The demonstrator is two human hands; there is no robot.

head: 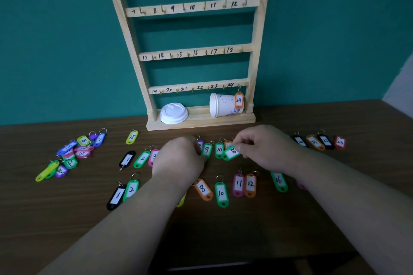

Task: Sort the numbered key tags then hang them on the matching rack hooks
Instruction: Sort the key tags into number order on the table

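Note:
A wooden rack (192, 50) with numbered hooks stands against the wall; an orange tag 24 (239, 100) hangs on its hook 24. Numbered key tags lie in rows on the table, such as green 9 (207, 150), green 10 (219, 150) and orange 8 (203, 188). My right hand (266, 148) pinches a green tag 20 (232, 152) just above the upper row. My left hand (180, 158) rests curled on the table beside tag 9, covering some tags; whether it grips one is hidden.
An unsorted pile of tags (71, 154) lies at the left, and a yellow tag 15 (132, 137) lies alone. Tags 20 to 23 (319, 141) lie at the right. A paper cup (222, 105) and its white lid (174, 113) sit on the rack's base.

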